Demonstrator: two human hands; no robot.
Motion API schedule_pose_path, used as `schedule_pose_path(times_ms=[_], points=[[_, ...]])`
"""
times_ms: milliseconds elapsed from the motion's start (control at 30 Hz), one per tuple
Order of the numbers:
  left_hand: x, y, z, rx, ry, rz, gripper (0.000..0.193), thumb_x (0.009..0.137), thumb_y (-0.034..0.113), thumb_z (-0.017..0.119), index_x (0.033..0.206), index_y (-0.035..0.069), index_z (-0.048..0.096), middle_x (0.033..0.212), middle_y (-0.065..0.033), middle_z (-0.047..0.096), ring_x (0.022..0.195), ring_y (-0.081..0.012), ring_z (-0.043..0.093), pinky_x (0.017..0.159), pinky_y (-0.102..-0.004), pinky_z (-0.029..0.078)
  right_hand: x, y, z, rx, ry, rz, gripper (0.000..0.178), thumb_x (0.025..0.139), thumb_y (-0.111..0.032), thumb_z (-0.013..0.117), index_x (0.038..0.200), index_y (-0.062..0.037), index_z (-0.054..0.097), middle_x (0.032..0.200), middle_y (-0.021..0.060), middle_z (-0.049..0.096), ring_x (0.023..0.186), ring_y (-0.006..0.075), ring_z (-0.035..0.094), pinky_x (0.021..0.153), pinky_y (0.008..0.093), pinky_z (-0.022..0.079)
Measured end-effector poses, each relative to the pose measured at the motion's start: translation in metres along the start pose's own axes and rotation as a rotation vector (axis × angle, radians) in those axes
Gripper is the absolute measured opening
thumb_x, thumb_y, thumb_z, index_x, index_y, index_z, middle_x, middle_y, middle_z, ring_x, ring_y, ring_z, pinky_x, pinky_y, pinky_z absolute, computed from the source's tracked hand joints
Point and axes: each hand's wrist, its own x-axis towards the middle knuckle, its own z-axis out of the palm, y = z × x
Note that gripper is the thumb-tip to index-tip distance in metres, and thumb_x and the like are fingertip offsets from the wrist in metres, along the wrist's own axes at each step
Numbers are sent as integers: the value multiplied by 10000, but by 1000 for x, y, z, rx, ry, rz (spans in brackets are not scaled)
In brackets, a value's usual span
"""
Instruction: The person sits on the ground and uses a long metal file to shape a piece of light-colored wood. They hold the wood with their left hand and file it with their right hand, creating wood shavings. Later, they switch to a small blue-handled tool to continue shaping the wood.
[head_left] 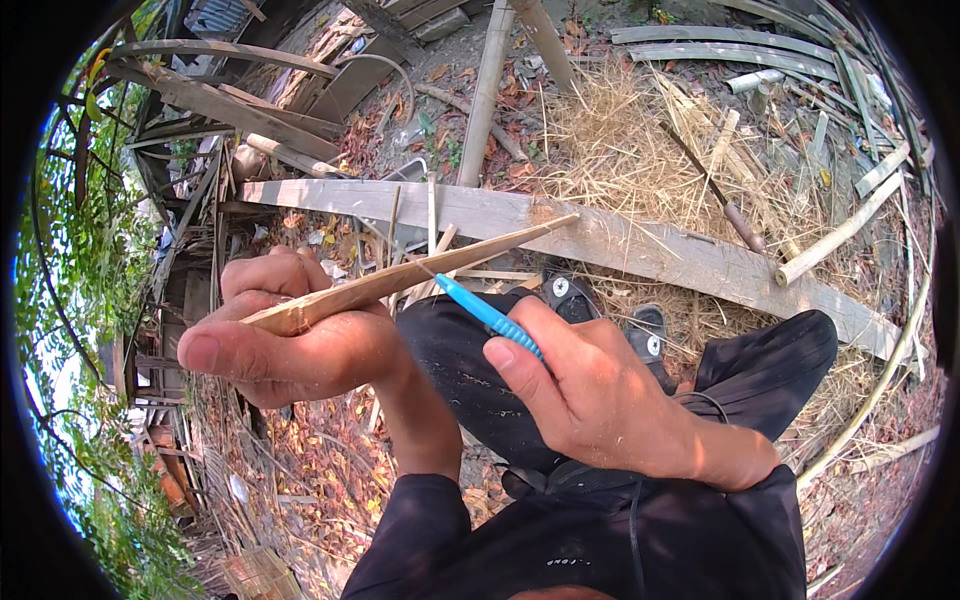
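My left hand (pixel 310 355) is closed round the near end of a pale, split wooden strip (pixel 400 277), which looks like bamboo. The strip tapers away to the right, its far tip in front of a long plank. In my right hand (pixel 615 405) is a slim knife (pixel 492 317) with a ribbed, light blue handle, gripped with the thumb along it. Its thin, short blade meets or nearly meets the strip's near side about halfway along; exact contact is hard to tell. Both hands are above my lap.
The long grey plank (pixel 400 203) crosses in front of my knees. Beyond it, a long blade with a wooden handle (pixel 745 228) leans on straw (pixel 620 150). Bamboo poles (pixel 845 235) and slats (pixel 730 52) lie at right; stacked timber (pixel 230 105) stands at far left. My shoes (pixel 648 335) are beneath.
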Motion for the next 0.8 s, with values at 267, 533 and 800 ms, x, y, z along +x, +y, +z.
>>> schedule_pose_path(times_ms=[267, 533, 800], points=[[-3, -1, -10, -89, 20, -45, 575, 1003, 417, 302, 501, 138, 267, 405, -22, 338, 385, -102, 315, 406, -231, 262, -7, 17, 32, -209, 130, -68, 273, 912, -245, 555, 808, -14, 455, 443, 140, 501, 415, 355, 550, 383, 447, 435], [4, -15, -18, -64, 0, -76, 545, 1015, 352, 318, 535, 94, 307, 459, -25, 388, 428, -93, 334, 438, -232, 270, -4, 90, 40, -399, 160, 208, 382, 941, -330, 478, 818, 28, 527, 531, 211, 562, 497, 427, 574, 442, 478, 465], [4, -8, -10, -127, -29, -13, 514, 1007, 336, 357, 561, 83, 322, 458, -12, 371, 412, -82, 314, 412, -235, 226, -50, 148, -11, -359, 93, 616, 425, 954, -371, 413, 964, 17, 586, 755, 302, 593, 771, 478, 580, 705, 521, 451]])
